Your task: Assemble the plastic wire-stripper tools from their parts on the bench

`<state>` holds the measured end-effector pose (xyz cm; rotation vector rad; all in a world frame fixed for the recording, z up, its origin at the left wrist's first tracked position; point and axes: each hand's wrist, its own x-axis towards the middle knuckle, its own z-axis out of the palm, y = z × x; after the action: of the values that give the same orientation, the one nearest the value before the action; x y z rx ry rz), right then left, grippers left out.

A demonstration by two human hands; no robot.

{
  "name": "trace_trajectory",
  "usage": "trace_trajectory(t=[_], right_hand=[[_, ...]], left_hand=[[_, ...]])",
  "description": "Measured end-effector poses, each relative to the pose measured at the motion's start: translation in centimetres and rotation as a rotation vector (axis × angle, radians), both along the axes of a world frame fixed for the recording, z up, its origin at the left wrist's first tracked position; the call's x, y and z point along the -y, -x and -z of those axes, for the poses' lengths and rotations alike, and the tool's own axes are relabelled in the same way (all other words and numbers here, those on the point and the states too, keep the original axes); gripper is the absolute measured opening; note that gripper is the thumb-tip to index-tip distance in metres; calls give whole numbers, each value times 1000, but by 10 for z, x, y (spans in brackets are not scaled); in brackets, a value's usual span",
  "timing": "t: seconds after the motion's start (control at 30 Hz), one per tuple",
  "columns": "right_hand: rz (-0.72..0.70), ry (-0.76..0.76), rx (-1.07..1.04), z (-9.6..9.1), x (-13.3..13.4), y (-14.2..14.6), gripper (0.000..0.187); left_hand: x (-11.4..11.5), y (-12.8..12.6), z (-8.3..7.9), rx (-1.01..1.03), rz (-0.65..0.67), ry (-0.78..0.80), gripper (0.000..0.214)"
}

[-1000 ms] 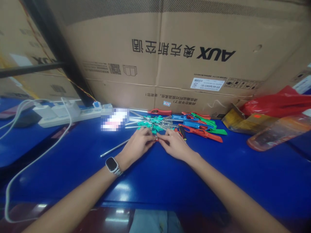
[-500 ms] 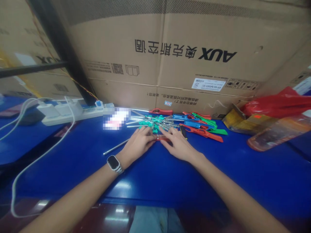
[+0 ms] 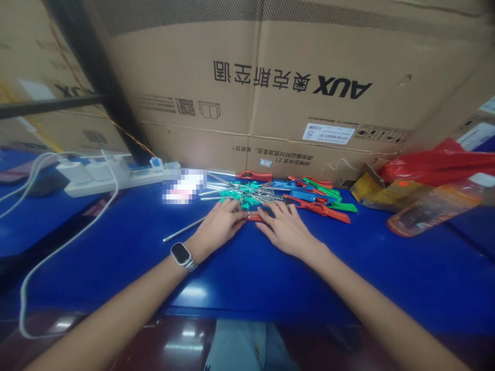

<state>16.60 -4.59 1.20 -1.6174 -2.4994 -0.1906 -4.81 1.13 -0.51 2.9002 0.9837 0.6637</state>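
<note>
Red plastic piece (image 3: 254, 216) is lying low on the blue table (image 3: 247, 278), in the gap between two hands. Left hand (image 3: 221, 225) is keeping its fingers curled in and is gripping the piece's left end. Right hand (image 3: 285, 228) is resting half open, fingers spread, thumb apart from index, at the right end; holding nothing firmly; fingertip contact unclear. Metal rod (image 3: 183, 230) is sticking out leftward from behind the left hand; its inner end is hiding there. Green parts (image 3: 240, 191) are clustering just beyond both hands, thin metal pieces among them. Red, blue and green handles (image 3: 317, 198) are lying beyond and right of the right hand. Farther right of it, a bottle (image 3: 436, 208) is leaning. White power strip (image 3: 116, 180) is lying well left beyond the left hand; cardboard box (image 3: 294, 93) is standing behind everything.
</note>
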Motion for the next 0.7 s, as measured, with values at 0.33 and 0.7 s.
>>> trace_trajectory(t=[0.33, 0.7], right_hand=[[47, 1, -80, -2, -2, 4, 48], [-207, 37, -283, 6, -44, 57, 29]], left_hand=[[-23, 64, -25, 158, -180, 280, 31], [-29, 74, -17, 100, -203, 549, 16]])
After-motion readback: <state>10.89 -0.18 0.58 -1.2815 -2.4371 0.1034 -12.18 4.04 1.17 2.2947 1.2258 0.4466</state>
